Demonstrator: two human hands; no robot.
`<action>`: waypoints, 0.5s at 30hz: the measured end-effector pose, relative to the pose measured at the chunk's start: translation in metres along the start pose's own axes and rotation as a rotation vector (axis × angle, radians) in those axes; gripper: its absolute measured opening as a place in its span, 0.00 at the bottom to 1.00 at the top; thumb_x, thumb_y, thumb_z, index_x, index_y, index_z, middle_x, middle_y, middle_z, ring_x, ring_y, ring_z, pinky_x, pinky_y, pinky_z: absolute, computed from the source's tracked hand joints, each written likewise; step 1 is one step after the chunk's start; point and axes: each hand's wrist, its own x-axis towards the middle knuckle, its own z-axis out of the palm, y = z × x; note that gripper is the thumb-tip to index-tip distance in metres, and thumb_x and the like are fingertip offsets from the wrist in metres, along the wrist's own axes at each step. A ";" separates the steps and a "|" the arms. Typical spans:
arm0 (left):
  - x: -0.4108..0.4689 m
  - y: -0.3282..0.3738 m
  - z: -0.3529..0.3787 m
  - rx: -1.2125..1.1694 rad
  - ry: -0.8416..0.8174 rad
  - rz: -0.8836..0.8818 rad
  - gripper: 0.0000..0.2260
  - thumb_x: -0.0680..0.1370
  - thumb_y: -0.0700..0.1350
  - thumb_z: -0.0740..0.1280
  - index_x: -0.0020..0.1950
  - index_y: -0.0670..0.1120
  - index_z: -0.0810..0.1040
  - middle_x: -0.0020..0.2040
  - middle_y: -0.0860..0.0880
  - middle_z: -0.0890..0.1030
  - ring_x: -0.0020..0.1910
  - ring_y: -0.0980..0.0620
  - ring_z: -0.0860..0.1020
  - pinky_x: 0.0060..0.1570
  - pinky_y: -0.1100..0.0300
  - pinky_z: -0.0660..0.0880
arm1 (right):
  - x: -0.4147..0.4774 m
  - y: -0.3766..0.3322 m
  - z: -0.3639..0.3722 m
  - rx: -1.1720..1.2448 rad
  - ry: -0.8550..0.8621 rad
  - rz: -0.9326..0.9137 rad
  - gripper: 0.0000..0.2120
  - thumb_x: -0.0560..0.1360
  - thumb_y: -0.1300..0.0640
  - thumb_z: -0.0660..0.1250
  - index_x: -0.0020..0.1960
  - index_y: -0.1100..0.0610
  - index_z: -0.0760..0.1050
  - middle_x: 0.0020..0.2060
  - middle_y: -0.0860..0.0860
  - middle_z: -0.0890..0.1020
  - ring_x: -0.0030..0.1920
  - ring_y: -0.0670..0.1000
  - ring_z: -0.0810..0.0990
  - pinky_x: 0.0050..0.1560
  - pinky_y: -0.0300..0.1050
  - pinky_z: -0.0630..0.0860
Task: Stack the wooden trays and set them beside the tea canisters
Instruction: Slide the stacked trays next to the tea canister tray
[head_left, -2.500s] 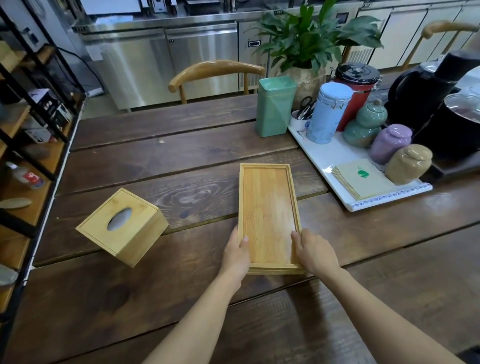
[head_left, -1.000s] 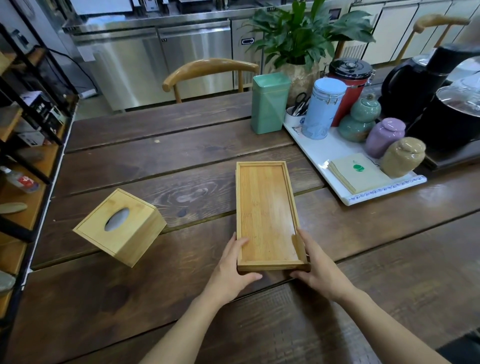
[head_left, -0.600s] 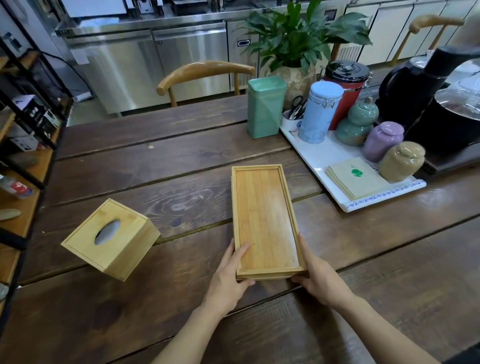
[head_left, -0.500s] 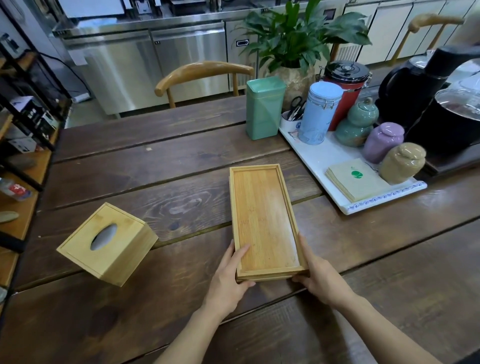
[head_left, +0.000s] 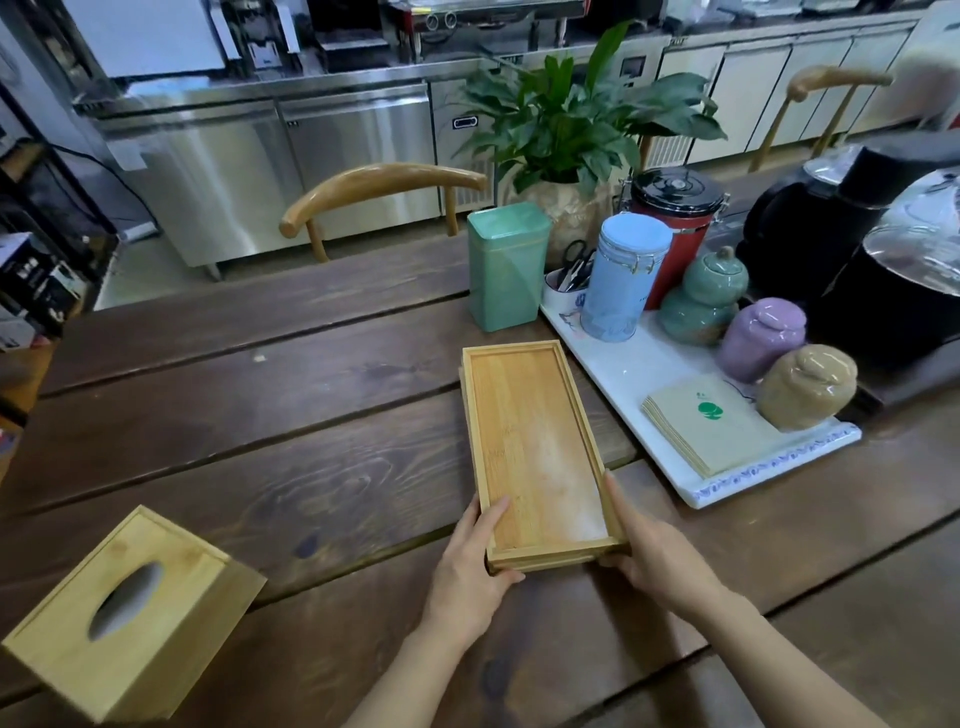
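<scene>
At mid-desk, left hand (head_left: 467, 566) & right hand (head_left: 649, 556), fingers clamped on near corners of stacked rectangular bamboo trays (head_left: 535, 447): stacking looks done, w/ placement beside green tin tea canister (head_left: 506, 267) seemingly close.

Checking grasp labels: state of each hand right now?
Left hand: closed on the trays' near left corner, thumb inside the top one.
Right hand: closed on the trays' near right corner.

Stacked trays (head_left: 530, 441) lie between tissue box (head_left: 124, 616) and canister platter (head_left: 623, 374).
</scene>
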 end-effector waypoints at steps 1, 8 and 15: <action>0.006 0.002 0.002 -0.014 -0.001 0.003 0.36 0.71 0.40 0.73 0.72 0.60 0.61 0.76 0.52 0.59 0.72 0.53 0.62 0.70 0.60 0.59 | 0.005 0.003 -0.005 -0.057 0.033 -0.018 0.46 0.71 0.59 0.67 0.73 0.50 0.37 0.69 0.56 0.70 0.64 0.58 0.72 0.57 0.48 0.70; 0.042 0.024 0.014 -0.045 -0.113 0.027 0.38 0.72 0.44 0.72 0.71 0.68 0.54 0.77 0.57 0.50 0.75 0.53 0.56 0.71 0.57 0.55 | 0.045 0.022 -0.034 -0.343 0.104 0.045 0.39 0.68 0.63 0.61 0.74 0.53 0.45 0.53 0.55 0.76 0.52 0.58 0.74 0.43 0.51 0.73; 0.080 0.041 -0.012 -0.691 -0.017 -0.213 0.35 0.75 0.56 0.64 0.76 0.54 0.49 0.77 0.54 0.54 0.75 0.53 0.54 0.71 0.55 0.53 | 0.069 0.031 -0.069 0.191 0.063 0.116 0.28 0.67 0.70 0.61 0.67 0.56 0.67 0.62 0.53 0.74 0.60 0.52 0.73 0.60 0.41 0.68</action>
